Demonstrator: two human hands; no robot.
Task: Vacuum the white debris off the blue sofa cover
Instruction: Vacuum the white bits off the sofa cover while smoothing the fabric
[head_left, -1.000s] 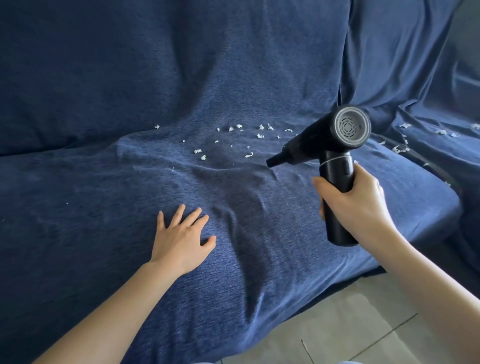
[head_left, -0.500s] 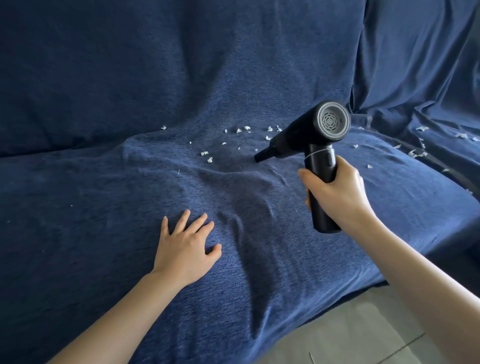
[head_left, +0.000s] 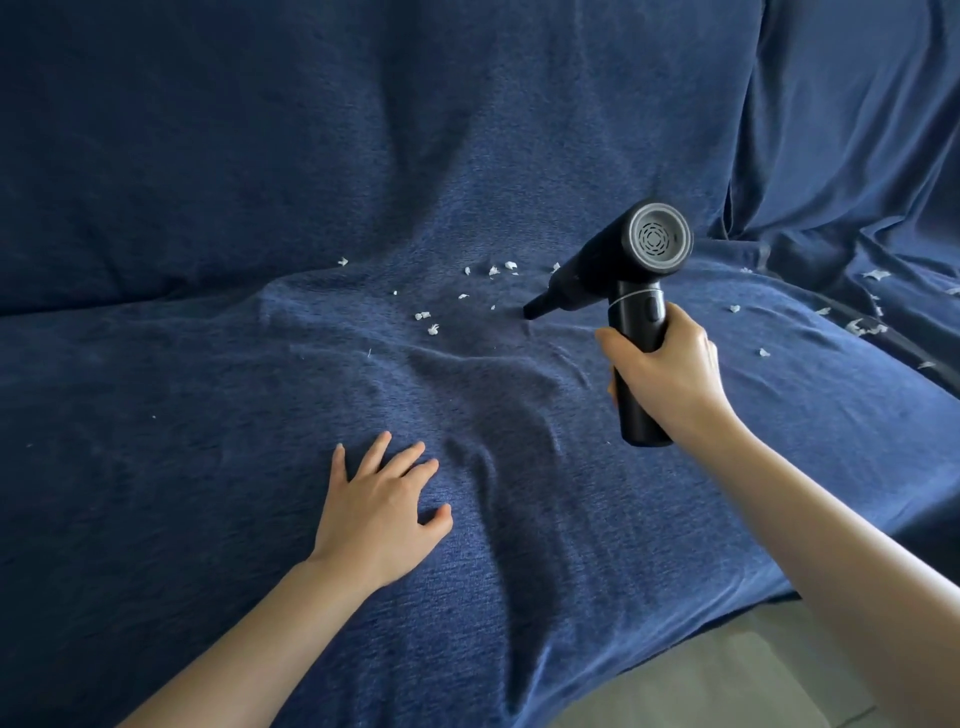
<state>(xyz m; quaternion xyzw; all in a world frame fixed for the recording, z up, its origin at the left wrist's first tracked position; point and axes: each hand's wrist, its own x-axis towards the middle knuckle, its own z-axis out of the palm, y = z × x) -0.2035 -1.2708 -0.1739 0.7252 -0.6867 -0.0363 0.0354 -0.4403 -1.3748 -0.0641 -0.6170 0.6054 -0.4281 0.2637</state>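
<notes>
A blue sofa cover (head_left: 208, 405) drapes the whole seat and backrest, with wrinkles at the middle. White debris (head_left: 426, 322) lies scattered near the seat's back crease, and more white bits (head_left: 862, 326) sit on the right side. My right hand (head_left: 670, 374) grips the handle of a black handheld vacuum (head_left: 618, 260); its narrow nozzle points left and down and touches the cover just right of the middle scraps. My left hand (head_left: 379, 509) rests flat on the seat with fingers spread, nearer to me.
The seat's front edge runs along the lower right, with pale tiled floor (head_left: 701, 686) below it. A second draped section of the cover (head_left: 857, 130) hangs at the right, past a dark fold.
The vacuum nozzle has moved left and down onto the cover among the middle scraps, and several scraps near it are gone. My left hand has stayed flat on the seat.
</notes>
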